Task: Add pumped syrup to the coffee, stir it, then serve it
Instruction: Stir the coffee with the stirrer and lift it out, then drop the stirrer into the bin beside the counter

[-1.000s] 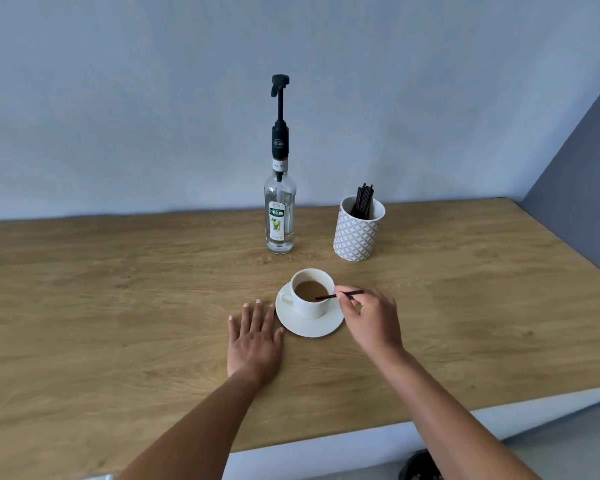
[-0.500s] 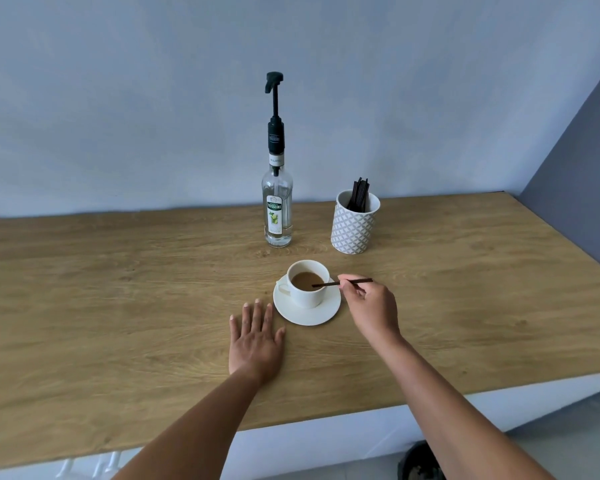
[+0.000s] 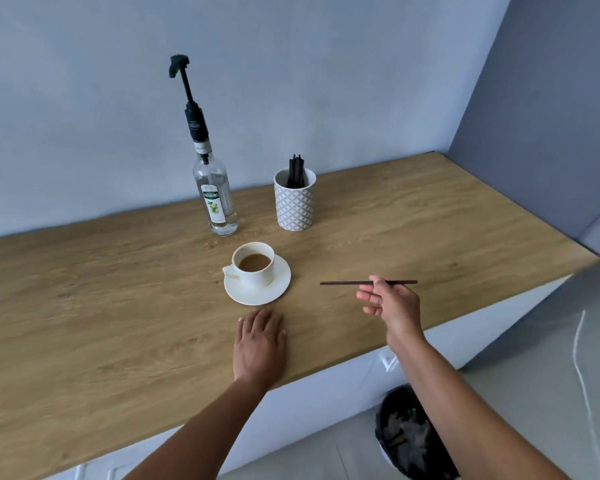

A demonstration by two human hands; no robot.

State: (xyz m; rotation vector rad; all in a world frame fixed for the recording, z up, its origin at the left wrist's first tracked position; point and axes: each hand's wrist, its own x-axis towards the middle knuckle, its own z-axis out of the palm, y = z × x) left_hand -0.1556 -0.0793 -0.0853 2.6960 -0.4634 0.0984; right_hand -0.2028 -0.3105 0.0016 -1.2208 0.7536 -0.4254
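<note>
Nearest, on the floor at the right below the counter edge, stands a black-lined waste bin (image 3: 413,441). On the near part of the light wooden countertop (image 3: 118,306) the left hand (image 3: 260,344) lies flat, palm down, fingers straight and together, holding nothing, its fingertips just short of a white round saucer (image 3: 280,288). To the right, the right hand (image 3: 390,303) hovers above the counter and pinches a thin dark stirring stick (image 3: 343,283), which lies level, pointing left, well apart from the cup. The white ceramic cup (image 3: 257,278) sits on the saucer, handle to the left, with light brown coffee (image 3: 254,262) in it. Farther back, left of centre, stands a clear glass syrup bottle (image 3: 217,199) with a green label and a tall black pump (image 3: 187,95). Beside it on the right is a white cylindrical holder with a grey diamond pattern (image 3: 295,206), with a bundle of dark sticks (image 3: 296,171) upright in it.
</note>
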